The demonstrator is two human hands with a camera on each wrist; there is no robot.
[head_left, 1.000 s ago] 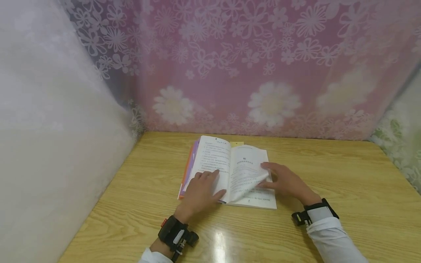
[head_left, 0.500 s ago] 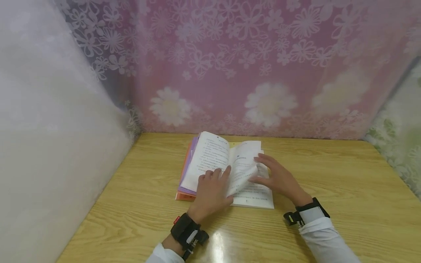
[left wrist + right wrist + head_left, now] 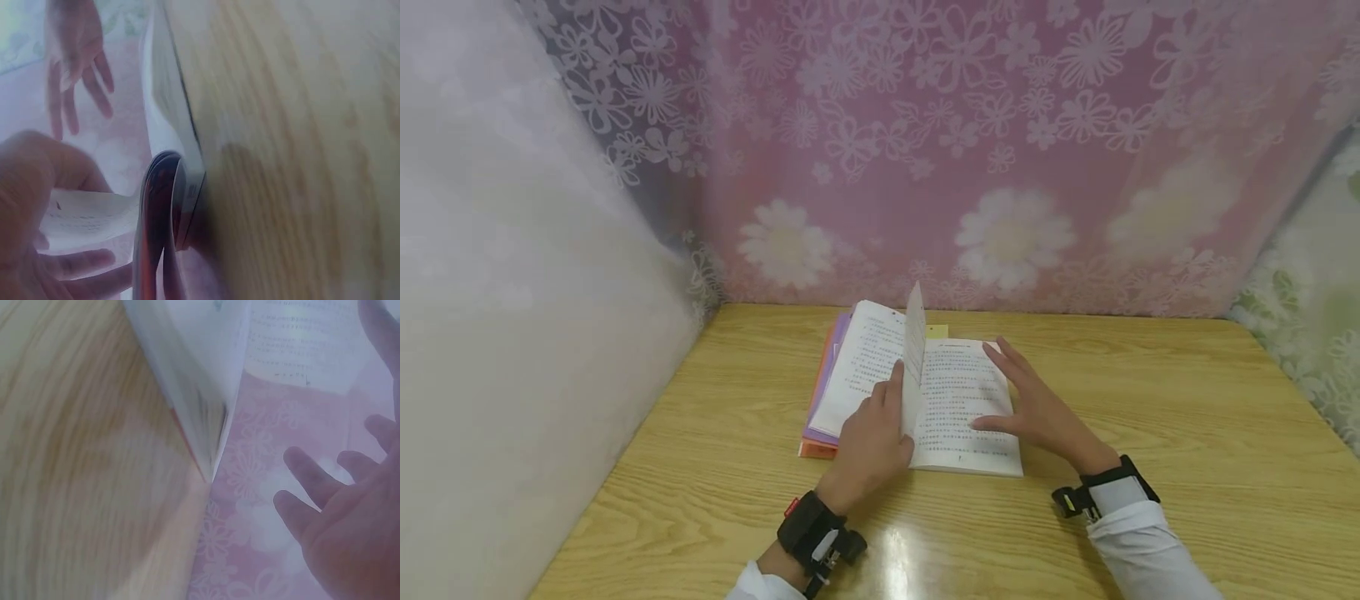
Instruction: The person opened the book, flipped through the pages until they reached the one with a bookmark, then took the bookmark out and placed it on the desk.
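Observation:
An open book (image 3: 966,400) with printed pages lies on the wooden table. One page (image 3: 914,350) stands nearly upright near the spine. My left hand (image 3: 872,446) pinches this page low down, the thumb on its right face and the index finger along its left. In the left wrist view the curved page (image 3: 87,219) passes between thumb and fingers. Over the outer edge of the right-hand page hovers my right hand (image 3: 1045,417), thumb and fingers spread apart. The right wrist view shows those fingers (image 3: 306,475) holding nothing.
Purple (image 3: 820,400) and orange (image 3: 817,448) covers stick out under the book's left half. Something yellow (image 3: 937,332) shows behind its far edge. A pink flowered curtain (image 3: 880,208) hangs behind the table (image 3: 1150,400), and white cloth (image 3: 550,292) borders it on the left.
The page has swung from the right side up to nearly upright. My right hand has let go of it, and my left hand, first resting on the left-hand page, now pinches it.

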